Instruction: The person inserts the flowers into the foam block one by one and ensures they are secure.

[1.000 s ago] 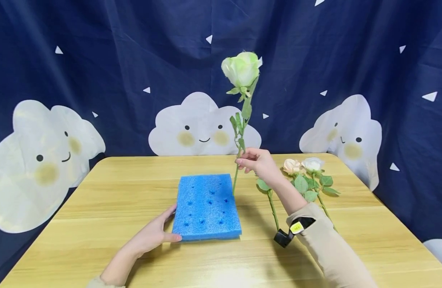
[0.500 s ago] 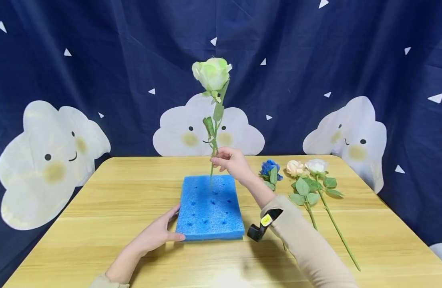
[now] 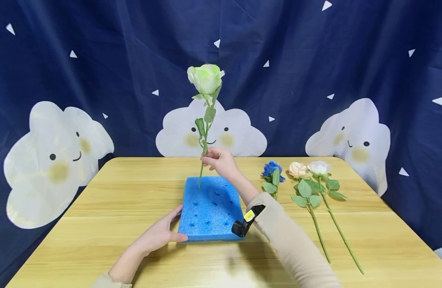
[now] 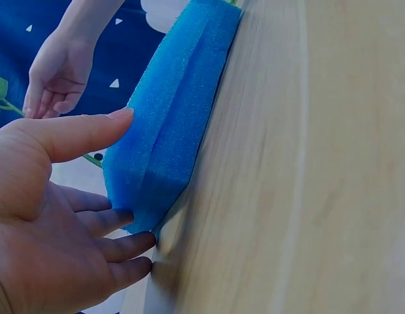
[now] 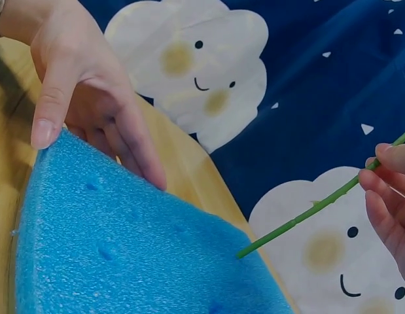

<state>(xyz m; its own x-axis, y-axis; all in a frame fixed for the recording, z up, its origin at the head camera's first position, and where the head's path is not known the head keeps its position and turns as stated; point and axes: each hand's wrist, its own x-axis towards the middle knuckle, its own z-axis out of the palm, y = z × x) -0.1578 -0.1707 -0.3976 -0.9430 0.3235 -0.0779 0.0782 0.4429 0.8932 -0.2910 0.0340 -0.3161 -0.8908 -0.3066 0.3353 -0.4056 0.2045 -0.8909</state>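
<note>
A white-green artificial rose [image 3: 205,79] stands nearly upright, its stem [image 5: 307,212] pinched between the thumb and fingers of my right hand [image 3: 221,163]. The stem's lower end meets the far left part of a blue foam block [image 3: 203,214], whose top has several small holes. My left hand [image 3: 157,236] rests against the block's near left corner. In the left wrist view its thumb [image 4: 91,134] lies along one face, and its fairly straight fingers [image 4: 127,247] touch the block's end.
To the right on the wooden table [image 3: 127,192] lie a blue flower [image 3: 272,170], a peach rose [image 3: 297,170] and a white rose [image 3: 318,168]. The right wrist's black camera [image 3: 239,228] overlaps the block's near right corner. A cloud-print curtain [image 3: 134,60] hangs behind.
My right hand has carried the rose leftward from beyond the block's right edge to its far left part, and the stem end has come down to the foam. My left hand stays at the block.
</note>
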